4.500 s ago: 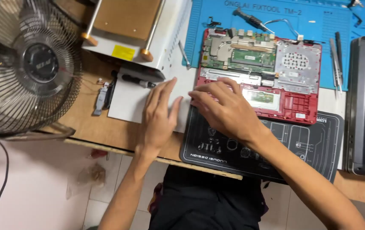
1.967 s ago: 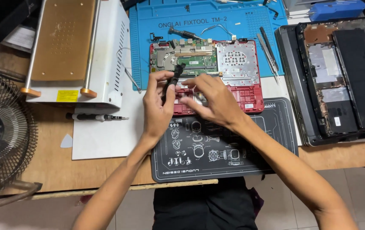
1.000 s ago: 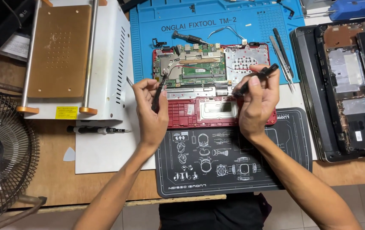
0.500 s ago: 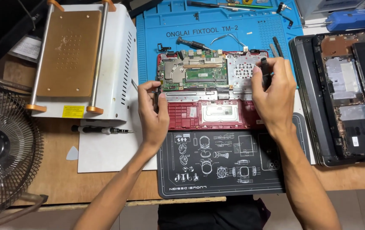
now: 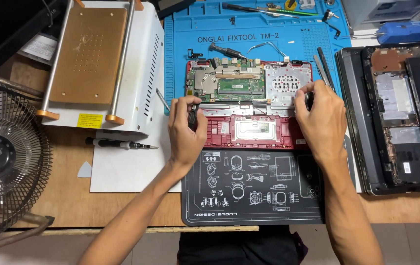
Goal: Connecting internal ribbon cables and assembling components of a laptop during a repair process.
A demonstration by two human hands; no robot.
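A: What is held at the opened red laptop base with its exposed green circuit board (image 5: 249, 105)?

B: A small black elongated part (image 5: 193, 117) is pinched between the curled fingers of the left hand (image 5: 186, 128), at the base's left edge. The right hand (image 5: 321, 118) is closed around something dark at the base's right edge; what is gripped there cannot be told.

A: Where is the base set?

B: Across the blue silicone repair mat (image 5: 249, 37) and the black mat printed with white diagrams (image 5: 254, 189), between the white box-shaped machine with a copper-coloured plate (image 5: 99, 66) and the second opened grey laptop shell (image 5: 396, 118).

A: How should the step be handled?

B: Probably, both ends should be lifted evenly and gently, so that any thin lead is not strained; the board should be kept flat. The black screwdriver (image 5: 119, 144) on the white sheet is kept within reach.
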